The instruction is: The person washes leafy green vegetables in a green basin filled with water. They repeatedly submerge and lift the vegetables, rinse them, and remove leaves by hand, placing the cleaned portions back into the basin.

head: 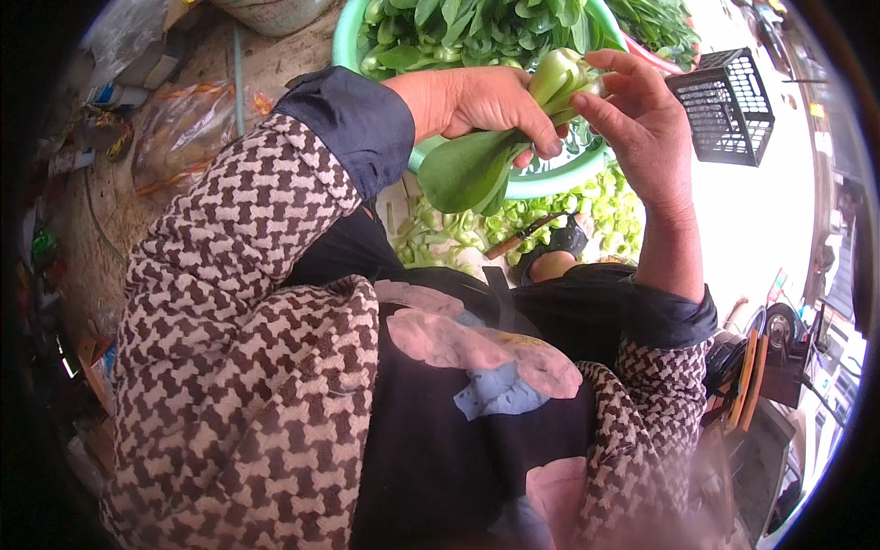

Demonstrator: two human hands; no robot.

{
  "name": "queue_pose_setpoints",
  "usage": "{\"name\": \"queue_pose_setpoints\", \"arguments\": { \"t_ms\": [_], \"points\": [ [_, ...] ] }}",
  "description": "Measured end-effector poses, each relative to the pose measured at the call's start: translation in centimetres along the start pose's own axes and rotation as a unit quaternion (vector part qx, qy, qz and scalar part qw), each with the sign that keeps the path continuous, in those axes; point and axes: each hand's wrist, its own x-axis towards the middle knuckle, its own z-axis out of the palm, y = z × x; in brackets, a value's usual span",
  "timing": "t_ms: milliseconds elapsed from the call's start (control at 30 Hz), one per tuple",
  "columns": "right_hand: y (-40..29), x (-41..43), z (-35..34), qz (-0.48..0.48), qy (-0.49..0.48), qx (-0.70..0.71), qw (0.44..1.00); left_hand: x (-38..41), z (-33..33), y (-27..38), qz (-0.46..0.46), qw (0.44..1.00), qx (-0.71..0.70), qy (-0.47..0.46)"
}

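My left hand grips a head of bok choy around its stalks, with the pale base pointing up and the leaves hanging down. At that base is my right hand, its fingers apart and curved around the end; thumb and fingertips touch or nearly touch it. Beneath both hands lies a green plastic basin, heaped with more bok choy at its far side. Cut leaf bases and trimmings cover the ground on the near side of the basin.
A knife with a brown handle lies on the trimmings beside my shoe. Right of the basin stands a black plastic crate. Leafy greens fill a red container behind it. A clear plastic bag lies on the left.
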Motion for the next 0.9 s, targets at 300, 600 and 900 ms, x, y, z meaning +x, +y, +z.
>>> {"name": "queue_pose_setpoints", "arguments": {
  "t_ms": [300,600,900],
  "points": [
    [-0.4,0.0,0.3,0.045,0.025,0.028,0.998,0.0,1.1,0.2,0.026,0.989,0.11,0.09],
    [0.1,-0.2,2.3,0.01,0.082,-0.094,0.992,1.6,2.5,-0.8,0.165,0.907,0.349,0.168],
    [1.3,0.2,2.2,0.022,0.115,-0.028,0.993,0.2,3.4,-0.3,0.124,0.914,0.335,0.195]
  ]
}}
